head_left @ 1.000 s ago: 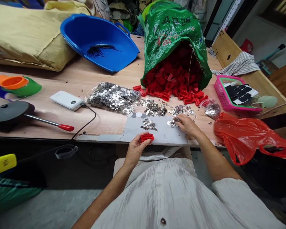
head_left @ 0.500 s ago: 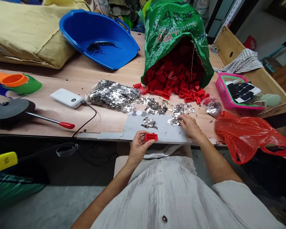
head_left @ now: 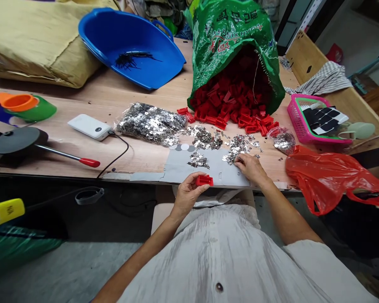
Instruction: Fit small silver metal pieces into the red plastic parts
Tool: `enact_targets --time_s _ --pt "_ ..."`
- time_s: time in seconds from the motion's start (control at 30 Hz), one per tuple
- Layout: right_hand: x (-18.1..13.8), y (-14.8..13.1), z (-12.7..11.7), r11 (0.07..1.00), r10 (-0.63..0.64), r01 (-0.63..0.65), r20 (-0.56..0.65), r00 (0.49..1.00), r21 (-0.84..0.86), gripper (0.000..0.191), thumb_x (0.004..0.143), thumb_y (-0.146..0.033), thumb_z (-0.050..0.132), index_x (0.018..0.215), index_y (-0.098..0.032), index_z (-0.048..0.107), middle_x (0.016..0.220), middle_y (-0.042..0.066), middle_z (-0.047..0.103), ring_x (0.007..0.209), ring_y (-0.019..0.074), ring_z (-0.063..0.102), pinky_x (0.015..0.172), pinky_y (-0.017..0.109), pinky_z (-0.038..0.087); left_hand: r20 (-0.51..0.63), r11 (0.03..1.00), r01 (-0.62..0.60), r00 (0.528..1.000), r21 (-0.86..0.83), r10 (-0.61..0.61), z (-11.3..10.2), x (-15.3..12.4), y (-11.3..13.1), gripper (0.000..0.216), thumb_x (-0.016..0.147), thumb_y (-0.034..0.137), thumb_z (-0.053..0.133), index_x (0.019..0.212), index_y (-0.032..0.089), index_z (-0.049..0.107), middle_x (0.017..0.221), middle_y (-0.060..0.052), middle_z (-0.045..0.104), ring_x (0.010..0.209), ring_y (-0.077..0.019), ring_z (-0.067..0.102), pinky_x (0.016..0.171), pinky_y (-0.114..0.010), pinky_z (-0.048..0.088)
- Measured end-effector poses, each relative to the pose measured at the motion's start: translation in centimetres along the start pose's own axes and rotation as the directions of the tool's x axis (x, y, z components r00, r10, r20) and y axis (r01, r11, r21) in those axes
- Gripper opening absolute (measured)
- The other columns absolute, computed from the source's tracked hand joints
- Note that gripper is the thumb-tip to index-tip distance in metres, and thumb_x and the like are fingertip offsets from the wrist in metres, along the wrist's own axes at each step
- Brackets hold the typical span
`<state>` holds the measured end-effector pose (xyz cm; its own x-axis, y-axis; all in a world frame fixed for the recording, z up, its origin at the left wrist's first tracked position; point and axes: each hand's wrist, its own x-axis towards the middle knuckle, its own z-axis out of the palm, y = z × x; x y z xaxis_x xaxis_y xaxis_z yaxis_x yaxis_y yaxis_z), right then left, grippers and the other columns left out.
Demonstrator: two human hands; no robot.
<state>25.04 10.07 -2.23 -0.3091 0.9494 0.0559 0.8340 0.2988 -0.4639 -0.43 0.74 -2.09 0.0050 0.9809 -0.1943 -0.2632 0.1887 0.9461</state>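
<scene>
My left hand (head_left: 189,194) pinches a small red plastic piece (head_left: 204,180) just at the table's front edge. My right hand (head_left: 250,166) rests with curled fingers on loose shiny metal bits (head_left: 236,148) spread over a grey sheet (head_left: 180,166); whether a bit is between the fingertips is too small to see. Behind them a green sack (head_left: 233,33) lies on its side, spilling a heap of red plastic pieces (head_left: 233,105). A clear bag of metal bits (head_left: 150,123) lies to the left of the loose ones.
A blue basin (head_left: 129,46) sits at the back. A white power bank (head_left: 89,126) with a black cable, a black round tool with a red-tipped rod (head_left: 17,141) and stacked coloured cups (head_left: 20,105) lie left. A pink basket (head_left: 316,122) and red plastic bag (head_left: 331,176) are right.
My left hand has shifted the red piece slightly to the right and nearer my right hand. My right hand stays picking at the metal bits.
</scene>
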Motion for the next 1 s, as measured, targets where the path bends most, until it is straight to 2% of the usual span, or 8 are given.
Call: enact_targets --time_s 0.27,0.4,0.57,0.73,1.0 --pt "-0.1 0.2 -0.9 0.993 0.040 -0.040 0.006 0.999 0.107 0.005 0.085 -0.022 0.051 0.083 -0.022 0.056 0.076 0.000 0.063 0.070 0.0166 0.056 0.067 0.027 0.038 -0.003 1.000 0.002 1.000 -0.015 -0.002 0.4 0.2 0.3 0.040 0.065 0.026 0.082 0.102 0.019 0.067 0.096 -0.004 0.073 0.087 -0.0178 0.069 0.088 -0.034 0.054" --pt "0.0 0.4 -0.7 0.985 0.058 -0.055 -0.013 0.998 0.162 0.006 0.085 -0.023 0.051 0.087 -0.023 0.056 0.078 0.000 0.064 0.071 0.0170 0.058 0.067 0.027 0.040 0.000 1.000 0.003 1.000 -0.021 -0.003 0.7 0.3 0.6 0.040 0.065 0.027 0.082 0.102 0.019 0.067 0.096 -0.004 0.073 0.090 -0.0189 0.069 0.090 -0.035 0.054" --pt "0.1 0.2 -0.3 0.998 -0.012 0.012 0.012 1.000 0.062 0.009 0.087 -0.021 0.053 0.090 -0.023 0.061 0.092 0.003 0.068 0.086 0.0192 0.060 0.077 0.030 0.043 0.003 1.000 0.005 1.000 -0.021 -0.005 0.9 0.3 0.7 0.039 0.066 0.026 0.082 0.101 0.019 0.068 0.096 -0.004 0.073 0.088 -0.0182 0.069 0.089 -0.034 0.054" --pt "0.3 -0.9 -0.2 0.999 0.013 -0.011 0.036 0.999 -0.033 0.003 0.086 -0.023 0.059 0.085 -0.022 0.061 0.091 0.004 0.066 0.085 0.0195 0.059 0.074 0.030 0.041 0.006 0.999 0.014 1.000 -0.031 -0.014 0.9 0.1 0.7 0.039 0.066 0.026 0.081 0.101 0.019 0.067 0.096 -0.004 0.074 0.089 -0.0183 0.069 0.089 -0.035 0.053" --pt "0.3 -0.3 -0.4 0.997 0.003 -0.004 0.023 1.000 0.073 0.005 0.087 -0.021 0.054 0.085 -0.023 0.058 0.085 0.002 0.066 0.079 0.0183 0.059 0.072 0.029 0.041 0.005 0.999 0.000 1.000 -0.044 0.000 0.8 0.3 0.6 0.040 0.066 0.026 0.081 0.103 0.019 0.067 0.094 -0.004 0.074 0.089 -0.0186 0.069 0.089 -0.035 0.054"
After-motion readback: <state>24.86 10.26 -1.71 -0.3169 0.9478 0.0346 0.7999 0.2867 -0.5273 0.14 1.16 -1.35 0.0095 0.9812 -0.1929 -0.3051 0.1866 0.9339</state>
